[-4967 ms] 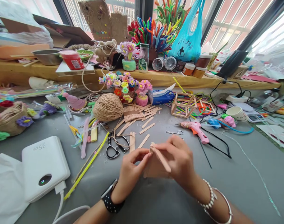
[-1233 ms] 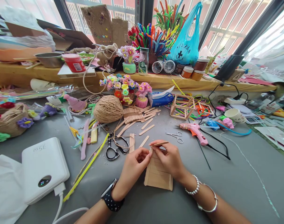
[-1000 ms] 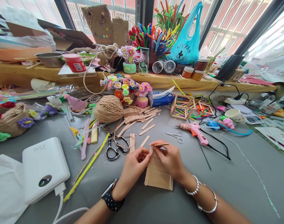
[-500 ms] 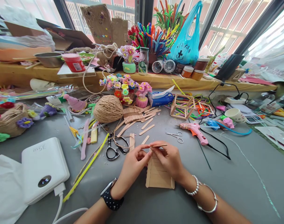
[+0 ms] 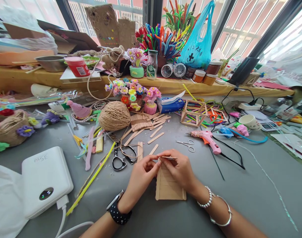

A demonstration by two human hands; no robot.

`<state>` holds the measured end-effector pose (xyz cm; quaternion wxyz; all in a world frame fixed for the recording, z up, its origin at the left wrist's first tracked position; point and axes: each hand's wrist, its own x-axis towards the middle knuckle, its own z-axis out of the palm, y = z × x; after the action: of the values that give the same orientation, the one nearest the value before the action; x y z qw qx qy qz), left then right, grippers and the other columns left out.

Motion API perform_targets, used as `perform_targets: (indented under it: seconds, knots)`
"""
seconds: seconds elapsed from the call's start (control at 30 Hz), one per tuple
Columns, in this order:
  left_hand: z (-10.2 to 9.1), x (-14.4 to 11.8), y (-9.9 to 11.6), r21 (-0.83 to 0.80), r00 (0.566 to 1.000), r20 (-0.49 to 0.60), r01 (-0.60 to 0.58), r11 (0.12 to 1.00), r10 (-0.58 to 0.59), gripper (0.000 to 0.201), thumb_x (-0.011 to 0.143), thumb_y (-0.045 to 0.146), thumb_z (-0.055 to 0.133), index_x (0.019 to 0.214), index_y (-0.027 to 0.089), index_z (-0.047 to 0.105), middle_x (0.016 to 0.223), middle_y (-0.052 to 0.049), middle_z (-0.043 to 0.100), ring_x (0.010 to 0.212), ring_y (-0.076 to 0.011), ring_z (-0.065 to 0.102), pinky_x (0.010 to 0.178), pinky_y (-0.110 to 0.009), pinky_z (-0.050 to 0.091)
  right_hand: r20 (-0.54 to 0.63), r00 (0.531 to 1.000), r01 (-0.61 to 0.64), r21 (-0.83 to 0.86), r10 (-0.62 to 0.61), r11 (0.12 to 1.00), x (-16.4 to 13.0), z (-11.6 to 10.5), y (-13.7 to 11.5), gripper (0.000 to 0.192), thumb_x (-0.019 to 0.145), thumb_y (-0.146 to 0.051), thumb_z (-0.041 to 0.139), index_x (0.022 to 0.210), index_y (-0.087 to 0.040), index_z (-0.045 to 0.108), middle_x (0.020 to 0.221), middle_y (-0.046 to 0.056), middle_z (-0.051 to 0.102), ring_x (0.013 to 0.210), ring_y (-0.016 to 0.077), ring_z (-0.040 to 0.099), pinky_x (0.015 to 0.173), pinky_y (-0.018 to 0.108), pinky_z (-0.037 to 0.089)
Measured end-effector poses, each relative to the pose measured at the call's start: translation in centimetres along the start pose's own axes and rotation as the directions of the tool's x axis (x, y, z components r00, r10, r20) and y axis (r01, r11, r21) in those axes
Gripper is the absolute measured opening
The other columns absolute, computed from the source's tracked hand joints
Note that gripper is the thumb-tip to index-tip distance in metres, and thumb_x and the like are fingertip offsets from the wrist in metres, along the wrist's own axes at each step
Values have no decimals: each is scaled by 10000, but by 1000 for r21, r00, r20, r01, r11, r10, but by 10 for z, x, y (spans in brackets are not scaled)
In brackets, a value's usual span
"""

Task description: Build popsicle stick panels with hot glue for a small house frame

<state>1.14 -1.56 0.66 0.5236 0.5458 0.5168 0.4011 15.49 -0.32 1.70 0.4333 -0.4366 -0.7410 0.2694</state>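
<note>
- Head view: both hands meet near the table's [image 5: 240, 198] front edge, over a stick panel [image 5: 169, 186] lying flat.
- Right hand [image 5: 180, 168] pinches 1 stick [image 5: 169, 158] at the panel's far edge; left hand [image 5: 141, 173] seems to pinch its end.
- Risk: uneven pressure could seat the stick crooked.

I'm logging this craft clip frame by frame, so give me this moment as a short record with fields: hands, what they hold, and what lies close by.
Left hand: left hand pinches the top edge of the flat panel of glued wooden craft sticks
Right hand: right hand holds a single thin wooden craft stick level across the panel's top
Panel: lies on the grey table
Nearby left: black-handled scissors
Nearby right: pink hot glue gun, small silver scissors
Behind: ball of tan jute twine, loose wooden sticks
</note>
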Motion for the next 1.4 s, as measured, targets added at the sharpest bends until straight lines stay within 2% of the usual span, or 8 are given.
perform_targets:
  seconds: [0.27,0.63,0.83,1.2,1.4]
  knots:
    - [0,0,-2,12,1000,14,-24,1000,24,260,739,347,552,891,137,572,556,29,535,519,-107,493,492,-197,391,18,998,-63,55,62,996,-2,0,0,135,804,-202,511,881,-208,621,848,33,659,786,152,611,718,287,503]
    - [-1,1,0,-11,1000,16,-24,1000,24,286,733,354,553,920,138,576,564,22,552,531,-129,526,500,-216,427,10,999,-36,71,35,997,0,-1,-2,151,808,-216,520,898,-227,641,870,36,666,822,154,596,737,293,491]
    - [0,1,-1,-6,999,17,-39,999,39,276,742,339,550,933,141,567,542,31,540,509,-119,517,488,-206,412,-7,1000,-5,56,5,998,1,-3,-3,151,794,-189,534,880,-234,649,933,37,651,916,162,568,807,321,466]
    - [0,1,-4,-34,999,14,-30,999,30,264,734,335,555,925,152,553,556,32,550,520,-125,537,503,-223,450,7,998,-63,60,62,996,1,-2,-3,131,799,-257,534,846,-229,652,994,56,610,927,170,573,788,321,474]
    - [0,1,3,-52,1000,-3,1,999,-1,246,717,343,567,869,149,566,558,25,552,524,-129,540,500,-228,462,-12,1000,2,3,-2,1000,2,-3,-3,135,796,-239,535,834,-234,664,975,55,623,935,178,561,805,338,461]
